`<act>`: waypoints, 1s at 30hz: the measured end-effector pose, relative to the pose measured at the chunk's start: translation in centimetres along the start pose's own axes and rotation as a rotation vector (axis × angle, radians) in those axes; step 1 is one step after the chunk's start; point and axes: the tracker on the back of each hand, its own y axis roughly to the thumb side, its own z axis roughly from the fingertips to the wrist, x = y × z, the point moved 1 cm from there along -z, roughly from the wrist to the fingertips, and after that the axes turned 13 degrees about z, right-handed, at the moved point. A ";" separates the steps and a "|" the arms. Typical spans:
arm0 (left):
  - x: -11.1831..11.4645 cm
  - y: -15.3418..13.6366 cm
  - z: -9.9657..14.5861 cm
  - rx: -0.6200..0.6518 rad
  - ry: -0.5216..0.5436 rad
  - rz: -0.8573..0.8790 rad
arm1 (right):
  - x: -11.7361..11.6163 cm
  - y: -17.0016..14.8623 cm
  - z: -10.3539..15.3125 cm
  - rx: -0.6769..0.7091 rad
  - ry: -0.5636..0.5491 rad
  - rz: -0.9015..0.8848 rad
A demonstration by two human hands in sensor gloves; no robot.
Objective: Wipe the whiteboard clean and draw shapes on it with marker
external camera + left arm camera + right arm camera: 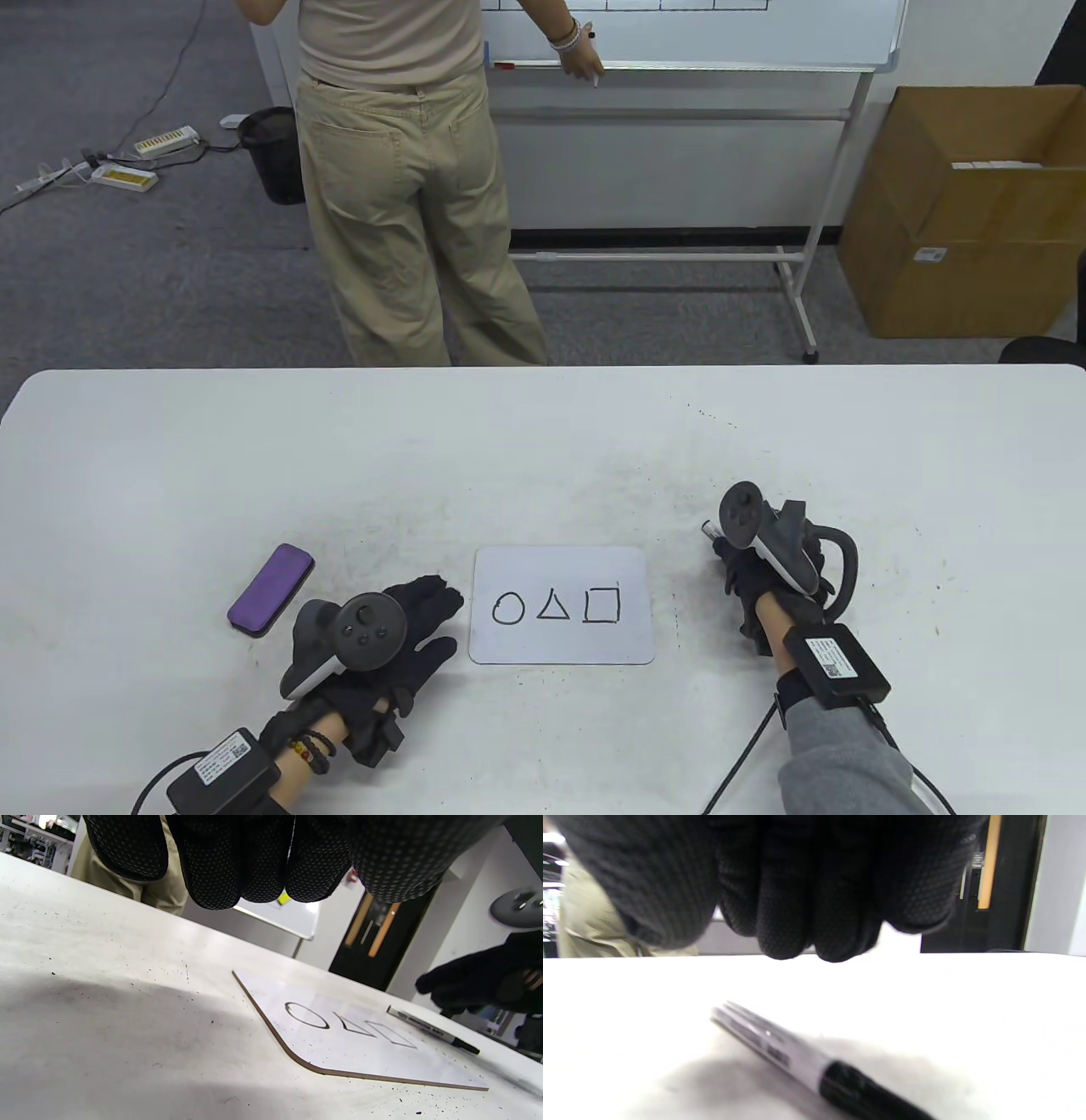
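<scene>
three shapes sit on the whiteboard (562,604); marker (432,1030) lies flat on the tabletop (543,458) just under your right hand (768,564), fingers loose, gripping nothing; left hand (399,632) flat, nearer the eraser (271,589).

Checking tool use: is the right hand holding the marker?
No, the marker lies flat on the table, with the right hand above it.

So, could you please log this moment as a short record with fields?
board: small whiteboard flat on the table, circle, triangle and square drawn on it
eraser: purple eraser, left of the board, untouched
marker: marker lying on the table right of the board, capped
left hand: left hand open, beside the board
right hand: right hand over the marker, no grip on it
</scene>
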 end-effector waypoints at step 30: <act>0.6 -1.1 0.5 -0.064 -0.040 -0.100 | -0.5 3.2 12.4 0.337 0.118 -0.116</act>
